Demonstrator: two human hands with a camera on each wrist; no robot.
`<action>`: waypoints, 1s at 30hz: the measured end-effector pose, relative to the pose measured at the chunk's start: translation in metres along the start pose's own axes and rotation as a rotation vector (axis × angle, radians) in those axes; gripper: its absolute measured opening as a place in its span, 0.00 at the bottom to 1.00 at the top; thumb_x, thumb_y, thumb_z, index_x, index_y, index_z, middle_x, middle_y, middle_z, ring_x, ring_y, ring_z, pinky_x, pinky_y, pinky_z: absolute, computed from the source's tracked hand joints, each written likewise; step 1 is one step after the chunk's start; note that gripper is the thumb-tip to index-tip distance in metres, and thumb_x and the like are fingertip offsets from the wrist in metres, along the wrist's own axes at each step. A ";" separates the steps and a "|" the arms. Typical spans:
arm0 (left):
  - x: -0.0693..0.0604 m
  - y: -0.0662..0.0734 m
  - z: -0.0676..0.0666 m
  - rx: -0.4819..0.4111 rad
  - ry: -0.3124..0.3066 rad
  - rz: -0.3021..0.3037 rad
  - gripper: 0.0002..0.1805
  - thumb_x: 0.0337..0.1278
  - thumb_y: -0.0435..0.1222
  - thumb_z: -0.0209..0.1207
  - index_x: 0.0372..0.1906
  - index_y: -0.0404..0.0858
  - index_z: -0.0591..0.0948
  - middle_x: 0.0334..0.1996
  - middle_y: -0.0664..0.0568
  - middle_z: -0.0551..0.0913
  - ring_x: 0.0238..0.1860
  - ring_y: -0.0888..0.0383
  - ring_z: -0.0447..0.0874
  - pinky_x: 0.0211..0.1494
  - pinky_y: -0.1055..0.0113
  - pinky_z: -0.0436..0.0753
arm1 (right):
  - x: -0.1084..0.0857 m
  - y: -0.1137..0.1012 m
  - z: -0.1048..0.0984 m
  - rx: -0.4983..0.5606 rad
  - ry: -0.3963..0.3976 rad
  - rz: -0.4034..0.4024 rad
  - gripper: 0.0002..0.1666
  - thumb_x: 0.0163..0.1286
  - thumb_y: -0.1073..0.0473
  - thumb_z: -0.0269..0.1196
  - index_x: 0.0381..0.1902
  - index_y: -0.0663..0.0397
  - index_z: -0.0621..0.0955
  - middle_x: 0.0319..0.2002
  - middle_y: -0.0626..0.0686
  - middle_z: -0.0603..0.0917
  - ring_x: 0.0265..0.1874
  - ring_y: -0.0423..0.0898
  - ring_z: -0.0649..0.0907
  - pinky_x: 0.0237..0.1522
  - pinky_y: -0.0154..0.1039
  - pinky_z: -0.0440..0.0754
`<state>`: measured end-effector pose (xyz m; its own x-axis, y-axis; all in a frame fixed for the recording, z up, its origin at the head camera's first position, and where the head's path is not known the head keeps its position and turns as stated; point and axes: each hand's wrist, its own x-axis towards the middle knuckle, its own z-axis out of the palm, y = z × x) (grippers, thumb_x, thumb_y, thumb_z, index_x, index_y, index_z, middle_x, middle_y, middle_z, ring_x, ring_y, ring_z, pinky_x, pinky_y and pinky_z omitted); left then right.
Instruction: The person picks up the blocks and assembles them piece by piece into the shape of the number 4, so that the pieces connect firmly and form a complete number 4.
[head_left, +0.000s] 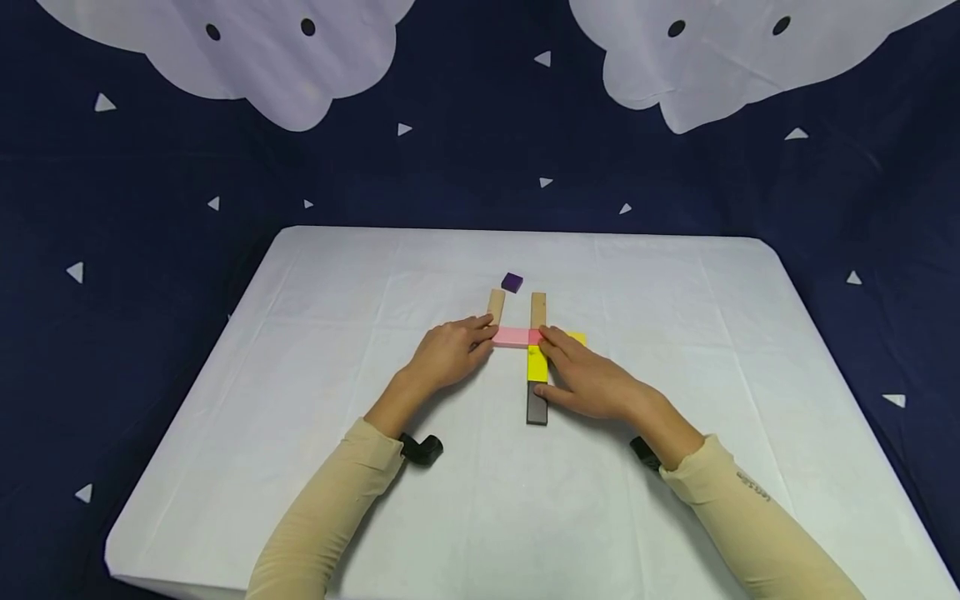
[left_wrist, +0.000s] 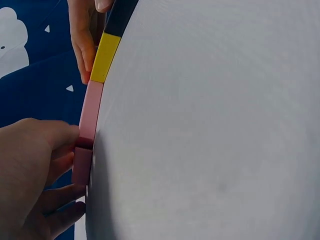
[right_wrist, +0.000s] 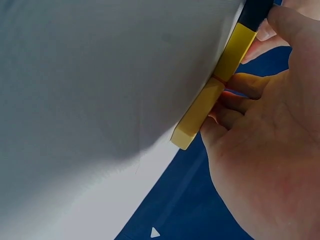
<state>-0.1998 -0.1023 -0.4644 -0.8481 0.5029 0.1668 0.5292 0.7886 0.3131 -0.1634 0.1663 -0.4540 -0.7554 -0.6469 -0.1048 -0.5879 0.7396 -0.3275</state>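
Flat blocks lie edge to edge on the table. My left hand (head_left: 450, 352) touches the left end of the pink block (head_left: 512, 337) and the near end of a wooden block (head_left: 497, 302), fingers loosely extended. In the left wrist view a darker pink block (left_wrist: 81, 166) sits under its fingers. My right hand (head_left: 597, 381) rests its fingertips by a small red block (head_left: 534, 337), which they partly cover. Its thumb touches the dark grey block (head_left: 537, 406). Between these lies a yellow block (head_left: 537, 365). Another yellow block (head_left: 577, 338) shows beyond the right fingers.
A second wooden block (head_left: 538, 310) extends away from the red one. Just past the left wooden block lies a small purple block (head_left: 512, 282). White cloth covers the table (head_left: 337, 283). A dark blue curtain (head_left: 480, 175) with clouds and triangles hangs behind.
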 end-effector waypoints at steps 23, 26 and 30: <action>-0.002 -0.003 -0.003 0.024 0.034 -0.007 0.24 0.61 0.46 0.60 0.60 0.41 0.79 0.61 0.52 0.76 0.61 0.52 0.73 0.62 0.58 0.70 | 0.000 -0.001 -0.001 0.003 -0.013 0.011 0.50 0.69 0.33 0.52 0.75 0.60 0.52 0.76 0.54 0.44 0.73 0.48 0.48 0.68 0.47 0.56; -0.001 -0.003 -0.003 0.041 0.035 -0.011 0.23 0.61 0.46 0.60 0.59 0.41 0.80 0.61 0.52 0.76 0.60 0.53 0.73 0.61 0.58 0.71 | 0.000 -0.002 -0.001 0.004 -0.014 0.012 0.50 0.69 0.33 0.52 0.75 0.60 0.52 0.76 0.54 0.44 0.73 0.48 0.48 0.68 0.47 0.55; -0.001 -0.004 -0.002 0.037 0.034 -0.015 0.24 0.61 0.46 0.60 0.59 0.41 0.79 0.61 0.52 0.76 0.60 0.53 0.74 0.61 0.58 0.71 | 0.001 -0.002 -0.001 0.004 -0.015 0.012 0.50 0.69 0.34 0.52 0.75 0.60 0.53 0.76 0.55 0.44 0.73 0.48 0.48 0.68 0.47 0.55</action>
<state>-0.2007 -0.1068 -0.4637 -0.8562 0.4789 0.1938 0.5161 0.8090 0.2813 -0.1632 0.1650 -0.4522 -0.7577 -0.6410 -0.1227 -0.5779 0.7464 -0.3301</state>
